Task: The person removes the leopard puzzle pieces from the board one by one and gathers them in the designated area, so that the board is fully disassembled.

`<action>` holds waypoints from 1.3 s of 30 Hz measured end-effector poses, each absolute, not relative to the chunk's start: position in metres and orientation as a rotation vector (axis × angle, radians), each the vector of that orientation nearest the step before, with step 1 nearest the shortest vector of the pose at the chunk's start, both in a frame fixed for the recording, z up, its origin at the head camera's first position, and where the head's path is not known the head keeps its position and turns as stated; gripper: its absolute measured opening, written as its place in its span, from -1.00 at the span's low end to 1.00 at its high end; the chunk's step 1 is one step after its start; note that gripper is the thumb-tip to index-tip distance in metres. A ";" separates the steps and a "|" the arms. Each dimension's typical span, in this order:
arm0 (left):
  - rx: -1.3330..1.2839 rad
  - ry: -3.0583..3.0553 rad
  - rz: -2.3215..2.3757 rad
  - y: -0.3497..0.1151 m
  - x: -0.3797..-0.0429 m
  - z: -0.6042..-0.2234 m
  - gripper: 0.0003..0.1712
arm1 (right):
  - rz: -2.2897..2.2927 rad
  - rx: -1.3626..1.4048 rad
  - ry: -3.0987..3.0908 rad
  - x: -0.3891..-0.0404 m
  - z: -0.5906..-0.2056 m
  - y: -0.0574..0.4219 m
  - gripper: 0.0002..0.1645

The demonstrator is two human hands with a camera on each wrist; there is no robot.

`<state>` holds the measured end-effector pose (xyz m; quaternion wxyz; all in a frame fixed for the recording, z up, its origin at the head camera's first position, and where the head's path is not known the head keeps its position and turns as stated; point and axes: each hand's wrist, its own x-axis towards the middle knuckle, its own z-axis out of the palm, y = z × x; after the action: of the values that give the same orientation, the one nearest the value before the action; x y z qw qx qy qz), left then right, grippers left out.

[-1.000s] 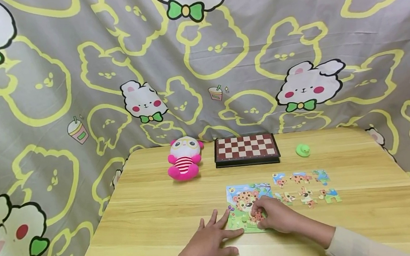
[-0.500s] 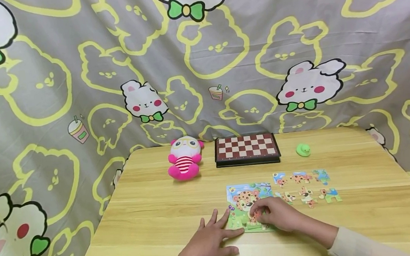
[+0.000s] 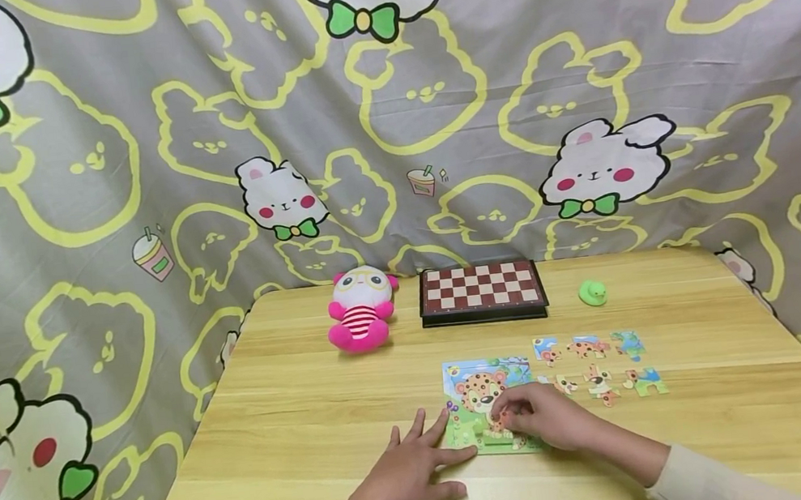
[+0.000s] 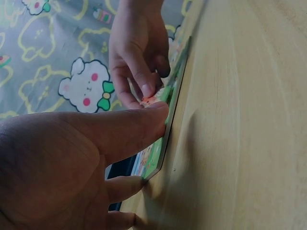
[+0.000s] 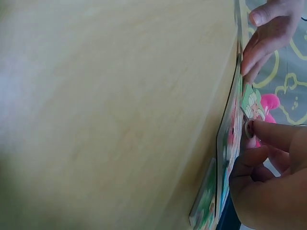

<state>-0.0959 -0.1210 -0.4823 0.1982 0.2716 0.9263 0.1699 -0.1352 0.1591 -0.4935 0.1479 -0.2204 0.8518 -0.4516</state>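
A leopard picture puzzle board (image 3: 468, 385) lies flat on the wooden table. My left hand (image 3: 412, 470), fingers spread, rests at its lower left, with fingertips touching the board's edge. Over the board's lower right, my right hand (image 3: 546, 415) pinches a puzzle piece (image 5: 254, 105) between thumb and fingers. In the right wrist view this piece stands tilted up off the board, showing green and white. The left wrist view has the left thumb (image 4: 139, 125) on the board's near edge and the right fingers (image 4: 139, 79) just beyond. The right hand covers part of the picture.
Several loose puzzle pieces (image 3: 597, 380) lie in two rows right of the board. Farther back are a pink panda plush (image 3: 360, 323), a checkered game board (image 3: 481, 289) and a green toy duck (image 3: 592, 293). A patterned curtain (image 3: 385, 105) hangs behind the table.
My right hand has shifted slightly to the right, and its thumb has drawn back from the board's lower edge with the fingers still on the piece. The left hand stays put.
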 end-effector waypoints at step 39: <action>0.760 2.602 0.479 -0.120 -0.094 -0.483 -0.42 | -1.430 -0.483 2.385 -0.114 -0.492 0.264 -0.75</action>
<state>-0.0940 -0.1203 -0.4834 0.1930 0.2710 0.9275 0.1707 -0.1135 0.2637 -0.4920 0.1590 -0.1690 0.8342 -0.5003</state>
